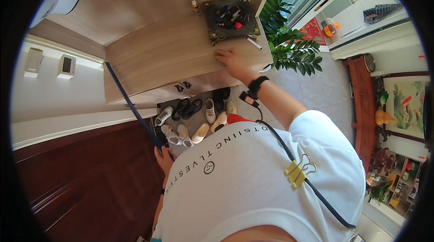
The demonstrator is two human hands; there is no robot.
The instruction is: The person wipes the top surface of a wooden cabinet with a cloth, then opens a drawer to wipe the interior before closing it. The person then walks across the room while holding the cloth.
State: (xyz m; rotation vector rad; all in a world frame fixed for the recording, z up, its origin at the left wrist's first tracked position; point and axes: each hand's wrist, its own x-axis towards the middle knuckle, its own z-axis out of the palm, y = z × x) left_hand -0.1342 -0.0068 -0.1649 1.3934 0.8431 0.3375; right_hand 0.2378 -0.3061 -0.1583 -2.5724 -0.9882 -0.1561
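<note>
My left hand (164, 159) is wrapped round a long, thin dark blue pole (133, 106), which slants up and away to the left edge of the wooden cabinet top (153, 56). What the pole belongs to does not show. My right hand (234, 65) rests on the cabinet top near its front edge, fingers stretched toward the left, with nothing visible in them. Just beyond it stands a dark, ornate square tray (212, 36) with small odds and ends in its round hollow. A small white stick (254, 43) lies to the right of the tray.
Several pairs of shoes (200, 132) stand on the floor under the cabinet. A small bottle (195, 8) is left of the tray. A leafy plant (298, 52) rises beside the cabinet's right end. A dark red door (90, 178) fills the lower left.
</note>
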